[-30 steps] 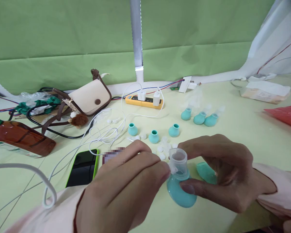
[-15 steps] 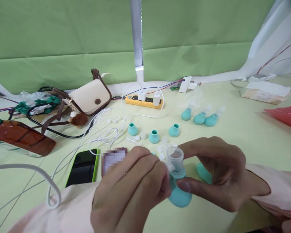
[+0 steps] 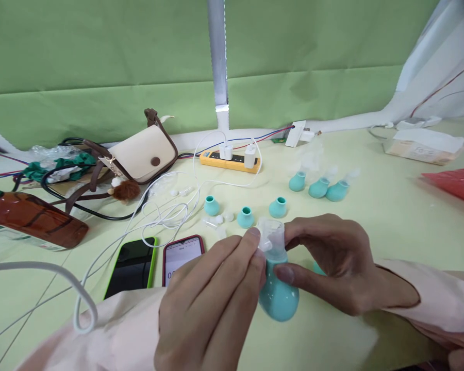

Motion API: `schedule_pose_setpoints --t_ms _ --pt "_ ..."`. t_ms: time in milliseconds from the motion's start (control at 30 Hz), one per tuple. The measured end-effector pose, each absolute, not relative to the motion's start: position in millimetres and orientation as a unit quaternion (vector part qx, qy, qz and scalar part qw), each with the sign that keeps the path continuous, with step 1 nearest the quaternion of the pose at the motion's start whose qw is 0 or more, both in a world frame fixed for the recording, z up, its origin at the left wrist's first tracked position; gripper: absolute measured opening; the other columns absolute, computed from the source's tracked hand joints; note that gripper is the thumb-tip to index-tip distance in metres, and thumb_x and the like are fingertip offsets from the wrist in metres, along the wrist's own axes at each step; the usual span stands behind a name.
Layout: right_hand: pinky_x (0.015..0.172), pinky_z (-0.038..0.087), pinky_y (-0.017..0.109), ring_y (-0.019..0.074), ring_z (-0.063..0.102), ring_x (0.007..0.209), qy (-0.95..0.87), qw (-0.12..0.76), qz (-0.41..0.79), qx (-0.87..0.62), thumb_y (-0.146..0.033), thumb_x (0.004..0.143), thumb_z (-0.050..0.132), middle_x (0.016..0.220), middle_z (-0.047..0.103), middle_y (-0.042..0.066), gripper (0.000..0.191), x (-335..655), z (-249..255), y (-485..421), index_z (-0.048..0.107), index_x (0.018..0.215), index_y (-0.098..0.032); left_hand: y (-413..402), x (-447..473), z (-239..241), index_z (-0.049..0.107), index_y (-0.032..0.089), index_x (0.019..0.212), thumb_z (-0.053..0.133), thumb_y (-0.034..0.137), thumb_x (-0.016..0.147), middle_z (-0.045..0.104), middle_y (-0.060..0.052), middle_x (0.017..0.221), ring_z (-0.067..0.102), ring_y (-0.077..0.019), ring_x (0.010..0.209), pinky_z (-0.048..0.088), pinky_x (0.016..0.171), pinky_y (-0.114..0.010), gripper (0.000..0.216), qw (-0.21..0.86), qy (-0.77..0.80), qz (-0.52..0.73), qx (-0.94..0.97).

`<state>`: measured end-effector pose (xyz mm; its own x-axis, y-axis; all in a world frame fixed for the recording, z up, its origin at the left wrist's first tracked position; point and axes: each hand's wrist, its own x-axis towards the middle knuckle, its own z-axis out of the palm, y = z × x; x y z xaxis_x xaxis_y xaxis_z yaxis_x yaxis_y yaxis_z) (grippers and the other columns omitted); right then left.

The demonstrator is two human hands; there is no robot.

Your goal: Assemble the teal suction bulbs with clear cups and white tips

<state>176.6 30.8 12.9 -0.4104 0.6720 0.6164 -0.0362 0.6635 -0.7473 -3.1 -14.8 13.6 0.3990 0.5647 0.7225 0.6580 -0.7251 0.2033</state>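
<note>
Between my hands stands a teal squeeze bulb, roughly upright, with a clear plastic cup fitted in its neck. My right hand grips the bulb at the neck between thumb and fingers. On the cup's left side, my left hand pinches a small translucent plastic piece; its fingertips partly hide where the piece meets the cup. Beyond my hands are several open teal bulbs, among them one bulb in the middle. Another teal bulb is mostly hidden behind my right hand.
Bulbs with clear tops stand at the back right. Small white parts lie mid-table. Left are a green-edged phone, a red-cased phone, white cables, a handbag and a brown bottle. Behind is a power strip.
Both hands have shifted slightly left and up with the bulb. The bulb's cup now tilts away more, and my left fingertips have come up onto the small piece at its side.
</note>
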Motion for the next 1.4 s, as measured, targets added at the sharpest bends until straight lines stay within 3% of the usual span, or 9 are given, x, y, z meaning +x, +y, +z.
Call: schedule_pose_setpoints --t_ms 133,333,533,667,800,933,1100,1333,1400 --pt "0.055 0.052 0.026 0.0129 0.057 0.063 -0.742 0.511 0.376 -0.218 -0.003 0.065 0.063 0.063 0.059 0.001 0.023 177.3 13.6 31.1 0.058 0.084 -0.015 -9.0 4.5 9.1 0.058 0.021 0.103 0.056 0.014 0.078 0.068 -0.002 0.099 0.066 -0.0209 0.082 0.06 0.069 -0.03 0.027 0.107 -0.379 -0.482 -0.783" --pt "0.054 0.052 0.027 0.0131 0.057 0.062 -0.736 0.511 0.383 -0.225 -0.003 0.066 0.062 0.063 0.059 0.001 0.022 176.7 12.6 30.5 0.058 0.084 -0.015 -11.9 3.0 10.7 0.056 0.023 0.107 0.06 0.019 0.076 0.068 -0.001 0.098 0.066 -0.0218 0.083 0.059 0.072 -0.033 0.031 0.136 -0.369 -0.455 -0.799" --pt "0.053 0.052 0.026 0.0127 0.057 0.061 -0.742 0.51 0.371 -0.227 -0.005 0.066 0.063 0.064 0.059 0.002 0.02 176.1 14.0 31.0 0.058 0.084 -0.014 -2.9 -7.1 23.0 0.061 0.02 0.095 0.049 0.018 0.082 0.068 -0.005 0.095 0.065 -0.0214 0.084 0.059 0.069 -0.032 0.018 0.042 -0.329 -0.453 -0.827" --pt "0.055 0.051 0.027 0.0126 0.057 0.061 -0.75 0.481 0.386 -0.24 -0.006 0.067 0.062 0.062 0.057 0.0 0.016 178.1 16.7 32.3 0.058 0.08 -0.015 13.1 -13.6 41.1 0.063 0.016 0.083 0.051 0.005 0.078 0.069 -0.005 0.086 0.065 -0.0133 0.075 0.056 0.065 -0.018 0.016 -0.084 -0.262 -0.357 -0.893" --pt "0.056 0.053 0.029 0.015 0.059 0.065 -0.751 0.506 0.371 -0.207 -0.004 0.065 0.064 0.062 0.056 -0.001 0.026 179.9 17.7 33.5 0.057 0.088 -0.015 19.1 -7.7 40.4 0.055 0.019 0.06 0.061 0.008 0.072 0.068 0.002 0.069 0.063 -0.0083 0.058 0.053 0.052 -0.013 0.018 -0.101 -0.341 -0.429 -0.83" --pt "0.054 0.052 0.027 0.013 0.057 0.06 -0.752 0.497 0.366 -0.233 -0.007 0.066 0.064 0.064 0.058 0.002 0.018 179.2 17.9 34.7 0.059 0.082 -0.012 19.6 3.4 34.4 0.041 0.02 0.049 0.066 0.011 0.067 0.065 0.006 0.058 0.059 -0.0076 0.046 0.052 0.044 -0.015 0.032 -0.08 -0.367 -0.551 -0.745" --pt "0.053 0.05 0.025 0.011 0.055 0.058 -0.733 0.494 0.385 -0.265 -0.007 0.066 0.064 0.062 0.057 0.0 0.013 178.2 13.3 38.3 0.057 0.074 -0.015 20.5 1.6 41.9 0.048 0.02 0.052 0.06 0.011 0.069 0.062 0.003 0.055 0.056 -0.0085 0.042 0.05 0.041 -0.017 0.023 -0.061 -0.382 -0.428 -0.817" --pt "0.057 0.051 0.025 0.0114 0.056 0.06 -0.703 0.524 0.376 -0.301 -0.008 0.064 0.067 0.067 0.06 -0.001 0.016 192.0 26.5 45.1 0.06 0.073 -0.02 26.5 -10.0 42.2 0.058 0.02 0.077 0.062 0.006 0.068 0.065 0.004 0.072 0.06 -0.0091 0.064 0.051 0.057 -0.018 0.017 -0.068 -0.345 -0.469 -0.81" --pt "0.062 0.052 0.028 0.014 0.058 0.066 -0.722 0.506 0.356 -0.309 -0.009 0.065 0.066 0.072 0.061 0.0 0.015 201.0 37.4 47.3 0.06 0.074 -0.021 35.9 -8.0 37.0 0.061 0.019 0.074 0.06 0.006 0.07 0.064 0.003 0.07 0.06 -0.0092 0.065 0.05 0.059 -0.018 0.013 -0.095 -0.369 -0.428 -0.819"
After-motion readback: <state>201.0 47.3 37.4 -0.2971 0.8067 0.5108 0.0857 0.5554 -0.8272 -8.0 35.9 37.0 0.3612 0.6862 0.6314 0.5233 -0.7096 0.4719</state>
